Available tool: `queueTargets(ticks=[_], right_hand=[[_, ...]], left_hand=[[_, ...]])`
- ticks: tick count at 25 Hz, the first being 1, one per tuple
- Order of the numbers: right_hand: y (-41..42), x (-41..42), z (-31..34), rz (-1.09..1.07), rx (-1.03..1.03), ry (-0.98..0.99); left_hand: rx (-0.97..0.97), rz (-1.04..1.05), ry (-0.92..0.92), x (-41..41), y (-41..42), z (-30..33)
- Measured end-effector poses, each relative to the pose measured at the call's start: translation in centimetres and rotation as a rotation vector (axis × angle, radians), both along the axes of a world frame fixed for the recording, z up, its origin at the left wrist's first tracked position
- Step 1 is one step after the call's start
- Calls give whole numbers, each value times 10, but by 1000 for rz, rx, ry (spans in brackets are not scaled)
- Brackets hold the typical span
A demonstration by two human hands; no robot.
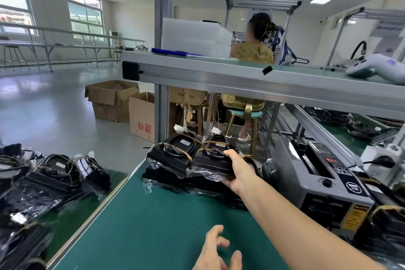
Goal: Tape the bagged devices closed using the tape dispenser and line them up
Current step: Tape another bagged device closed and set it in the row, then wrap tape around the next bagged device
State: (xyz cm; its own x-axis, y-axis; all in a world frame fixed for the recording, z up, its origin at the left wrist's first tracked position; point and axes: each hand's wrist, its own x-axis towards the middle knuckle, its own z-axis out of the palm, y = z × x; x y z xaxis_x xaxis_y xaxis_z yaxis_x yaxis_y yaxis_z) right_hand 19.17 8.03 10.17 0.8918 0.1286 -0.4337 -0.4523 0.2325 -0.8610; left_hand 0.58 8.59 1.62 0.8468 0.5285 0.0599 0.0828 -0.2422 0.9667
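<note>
Right hand (237,171) grips black bagged device (213,160) atop stack; loose clear bag may slip. Left hand (215,252) fingers relaxed, empty.

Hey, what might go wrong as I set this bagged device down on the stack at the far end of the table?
1. The right hand grips the taped black bagged device only by its near edge; the slick clear bag may slip.
2. It sits atop other stacked bagged devices at the green table's far edge, so a nudge could tip them off.
3. The left hand hovers open, giving no support.
</note>
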Motion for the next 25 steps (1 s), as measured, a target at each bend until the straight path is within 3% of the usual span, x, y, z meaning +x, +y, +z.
queueTargets(ticks=[7,12,18,22,25], right_hand=[[-5,5,-3,99,-187,-66],[-13,5,-5,185,-637,-236],[-21,-18,11,228,-950,-442],[-63,-84,-4,263,-848,-803],[-122,-145,-35,273,-901,-833]], left_hand=[[77,-15,-30,0,-2,-6],[114,-39,-4,-2,-1,-12],[102,-92,28,-2,3,-19],[102,-91,47,3,6,-25],[100,-101,11,3,7,-29]])
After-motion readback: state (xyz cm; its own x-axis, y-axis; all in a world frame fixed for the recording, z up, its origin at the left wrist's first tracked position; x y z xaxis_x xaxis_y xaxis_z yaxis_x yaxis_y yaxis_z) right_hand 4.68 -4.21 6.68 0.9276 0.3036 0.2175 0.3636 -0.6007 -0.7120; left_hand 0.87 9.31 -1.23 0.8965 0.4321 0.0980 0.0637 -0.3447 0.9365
